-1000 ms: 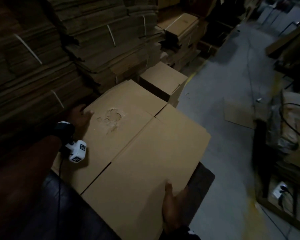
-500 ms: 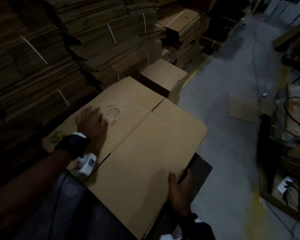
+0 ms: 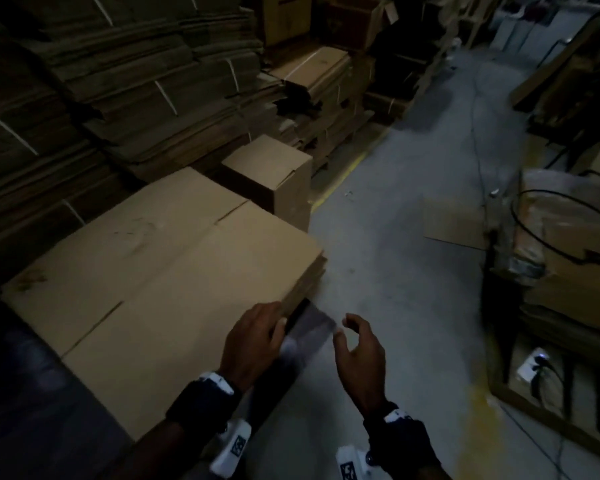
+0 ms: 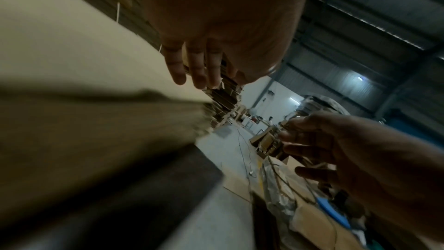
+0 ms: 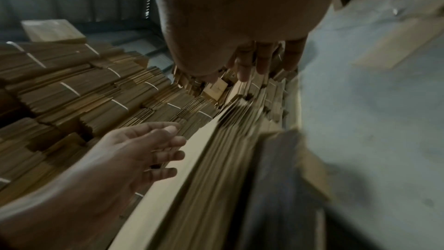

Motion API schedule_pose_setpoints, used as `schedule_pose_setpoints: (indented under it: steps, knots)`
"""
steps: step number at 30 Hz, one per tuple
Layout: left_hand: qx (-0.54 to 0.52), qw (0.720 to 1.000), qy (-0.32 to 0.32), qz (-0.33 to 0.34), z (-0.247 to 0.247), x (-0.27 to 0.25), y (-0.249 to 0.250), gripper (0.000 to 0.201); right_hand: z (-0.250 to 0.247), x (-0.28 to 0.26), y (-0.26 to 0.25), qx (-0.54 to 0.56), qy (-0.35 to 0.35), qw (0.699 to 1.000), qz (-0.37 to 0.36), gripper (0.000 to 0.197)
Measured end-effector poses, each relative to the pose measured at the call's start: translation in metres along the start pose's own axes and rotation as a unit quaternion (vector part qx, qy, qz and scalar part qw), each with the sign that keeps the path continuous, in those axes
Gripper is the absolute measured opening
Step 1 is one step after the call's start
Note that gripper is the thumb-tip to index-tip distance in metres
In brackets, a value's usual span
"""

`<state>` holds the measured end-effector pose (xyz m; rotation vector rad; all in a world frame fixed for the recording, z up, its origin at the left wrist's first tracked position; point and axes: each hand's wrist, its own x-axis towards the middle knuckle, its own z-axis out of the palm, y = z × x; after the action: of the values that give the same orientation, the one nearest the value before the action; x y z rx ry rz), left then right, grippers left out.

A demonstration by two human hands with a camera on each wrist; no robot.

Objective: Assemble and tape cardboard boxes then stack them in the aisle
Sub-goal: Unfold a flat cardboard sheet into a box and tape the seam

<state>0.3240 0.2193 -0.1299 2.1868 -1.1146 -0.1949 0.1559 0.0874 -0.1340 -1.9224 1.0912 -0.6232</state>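
A stack of flattened cardboard boxes [image 3: 160, 271] lies in front of me on a dark surface. My left hand [image 3: 267, 327] rests at the stack's near right corner, its fingers [image 4: 194, 67] straight on the top sheet [image 5: 192, 159] at the edge. My right hand [image 3: 352, 332] hovers just right of that corner, above the floor, with loosely curled fingers and nothing in it. One assembled brown box [image 3: 271, 168] stands on the floor behind the stack.
Tall strapped bundles of flat cardboard [image 3: 118, 81] wall off the left side. The grey concrete aisle [image 3: 395, 168] runs ahead on the right, with a loose cardboard sheet [image 3: 454, 220] lying on it. A wrapped pallet load with a black cable [image 3: 568, 237] and a white power strip [image 3: 534, 365] sit at the right.
My left hand has crossed from the far left of the top sheet to its near right corner. My right hand has let go of the sheet's edge and moved off to the right.
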Motion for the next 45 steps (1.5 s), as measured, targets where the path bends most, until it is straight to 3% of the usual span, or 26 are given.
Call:
schedule_pose_setpoints:
  steps: [8, 16, 22, 25, 30, 35, 45]
  knots:
    - [-0.022, 0.997, 0.066, 0.017, 0.095, 0.023, 0.115, 0.039, -0.112, 0.059, 0.093, -0.077, 0.047, 0.994, -0.059, 0.038]
    - [0.027, 0.996, 0.088, 0.009, 0.153, 0.106, 0.150, 0.038, -0.143, 0.189, 0.136, -0.116, 0.067, 0.983, -0.122, 0.040]
    - [0.026, 0.995, 0.063, -0.074, 0.185, 0.205, 0.144, 0.038, -0.132, 0.301, 0.135, -0.111, 0.036, 0.983, -0.142, 0.039]
    - [0.026, 0.993, 0.074, -0.088, 0.191, 0.255, 0.142, 0.030, -0.123, 0.355, 0.122, -0.105, 0.014, 0.982, -0.156, 0.040]
    - [0.021, 0.987, 0.089, -0.134, 0.193, 0.310, 0.135, 0.047, -0.094, 0.435, 0.097, -0.083, -0.038, 0.978, -0.187, 0.041]
    - [0.045, 0.974, 0.127, -0.183, 0.197, 0.363, 0.114, 0.043, -0.045, 0.524, 0.077, -0.066, -0.105, 0.967, -0.224, 0.038]
    - [0.003, 0.919, 0.221, -0.327, 0.187, 0.495, 0.057, 0.048, 0.052, 0.685, 0.027, -0.037, -0.249, 0.927, -0.279, 0.038]
